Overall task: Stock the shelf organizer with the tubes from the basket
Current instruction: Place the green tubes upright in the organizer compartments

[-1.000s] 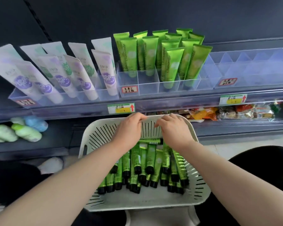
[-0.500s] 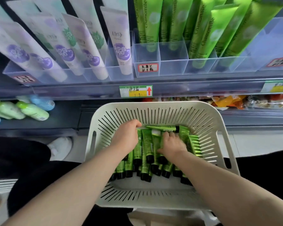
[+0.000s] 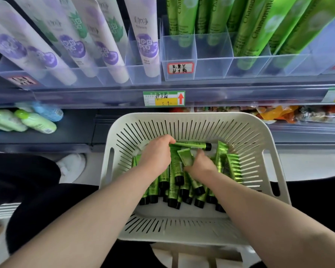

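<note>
A white slotted basket (image 3: 193, 120) sits in front of me, holding several small green tubes with black caps (image 3: 172, 192). My left hand (image 3: 156, 153) is inside it and pinches the flat end of one green tube (image 3: 193, 145) that lies crosswise near the far wall. My right hand (image 3: 200, 167) is curled round another green tube (image 3: 185, 157) whose flat end sticks up. Above, the clear shelf organizer (image 3: 211, 66) has open front compartments, with tall green tubes (image 3: 255, 29) standing in the rear ones.
White and purple tubes (image 3: 145, 41) fill the clear organizer to the left. A price label (image 3: 163, 98) hangs on the shelf edge. The lower shelf holds green and blue bottles (image 3: 35, 122) at left and snack packets (image 3: 278, 115) at right. A white shoe (image 3: 72, 165) is on the floor.
Both hands dropped from the basket's far rim into the tube pile. The left one took hold of a crosswise tube, the right one closed on another. The view shifted nearer the shelf.
</note>
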The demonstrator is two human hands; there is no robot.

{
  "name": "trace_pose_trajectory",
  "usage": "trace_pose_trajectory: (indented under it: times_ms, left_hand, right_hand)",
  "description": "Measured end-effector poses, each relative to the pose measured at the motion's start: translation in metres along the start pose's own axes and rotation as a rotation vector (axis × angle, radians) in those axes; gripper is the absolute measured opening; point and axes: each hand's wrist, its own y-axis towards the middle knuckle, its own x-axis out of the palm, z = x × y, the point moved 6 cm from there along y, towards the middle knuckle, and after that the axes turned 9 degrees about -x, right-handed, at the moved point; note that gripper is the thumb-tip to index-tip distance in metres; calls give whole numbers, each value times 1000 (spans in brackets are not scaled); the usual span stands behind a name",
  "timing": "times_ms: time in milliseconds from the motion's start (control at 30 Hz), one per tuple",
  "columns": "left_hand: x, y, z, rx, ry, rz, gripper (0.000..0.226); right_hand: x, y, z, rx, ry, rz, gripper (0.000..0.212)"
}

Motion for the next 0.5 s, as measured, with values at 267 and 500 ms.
trace_pose_trajectory:
  times_ms: [267,500]
  left_hand:
    - [34,13,-3,-128,242,-137,20]
    - [67,11,22,-262,404,-323,11]
  right_hand:
    - [-50,-24,-16,-152,5,90,43]
    - [-97,-57,-19,-306,-102,204,54]
